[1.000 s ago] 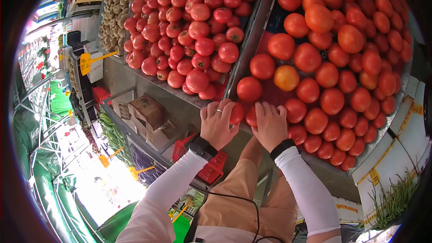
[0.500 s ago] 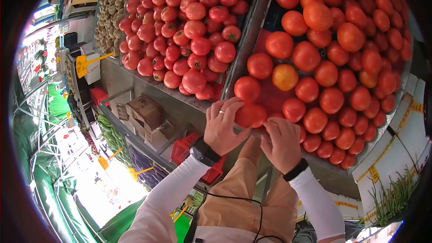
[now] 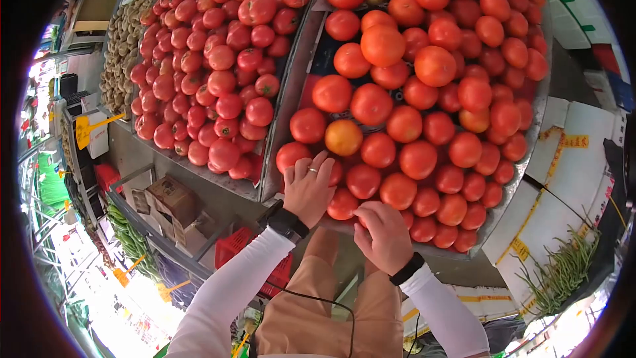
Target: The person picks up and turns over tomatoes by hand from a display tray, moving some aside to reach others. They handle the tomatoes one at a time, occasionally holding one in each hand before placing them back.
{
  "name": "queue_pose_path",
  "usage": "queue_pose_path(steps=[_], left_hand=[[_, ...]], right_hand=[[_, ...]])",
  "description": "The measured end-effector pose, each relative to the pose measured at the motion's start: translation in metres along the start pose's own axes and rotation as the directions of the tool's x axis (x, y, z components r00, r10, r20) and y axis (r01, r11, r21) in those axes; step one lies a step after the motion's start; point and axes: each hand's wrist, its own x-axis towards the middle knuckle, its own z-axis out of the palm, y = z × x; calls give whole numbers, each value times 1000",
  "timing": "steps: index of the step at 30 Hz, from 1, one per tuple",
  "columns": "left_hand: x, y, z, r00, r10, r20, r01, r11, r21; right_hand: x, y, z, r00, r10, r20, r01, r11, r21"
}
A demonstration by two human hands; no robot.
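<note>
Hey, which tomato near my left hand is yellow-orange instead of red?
The yellow-orange tomato just beyond your left hand's fingertips; the red tomatoes immediately around it make its paler colour stand out.

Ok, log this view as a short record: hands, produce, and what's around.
Left hand: fingers over a red tomato, grip unclear
Right hand: fingertips beside a front-edge tomato, grip unclear
Right heap: mostly red tomatoes, plus a yellow-orange tomato
Left heap: pinkish-red tomatoes
Between heaps: metal divider
Below left heap: cardboard box, red plastic basket
</note>
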Motion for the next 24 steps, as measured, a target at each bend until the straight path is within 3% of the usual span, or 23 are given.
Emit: queue_pose_path(steps=[6, 10, 16, 20, 24], left_hand=[[-36, -7, -11, 998, -64, -2, 63, 996, -66], [-59, -12, -6, 993, -117, -10, 116, 990, -86], [-70, -19, 7, 984, -177, -25, 174, 980, -100], [-67, -32, -4, 986, -159, -55, 160, 987, 10], [-69, -41, -8, 991, -133, -29, 134, 990, 47]], right_hand=[[49, 20, -51, 944, 14, -330, -46, 995, -90], [77, 27, -89, 933, 176, -313, -194, 981, -26], [31, 3, -21, 996, -6, 88, 10, 999, -47], [12, -16, 30, 987, 11, 157, 36, 956, -291], [11, -17, 52, 977, -3, 212, 127, 808, -575]])
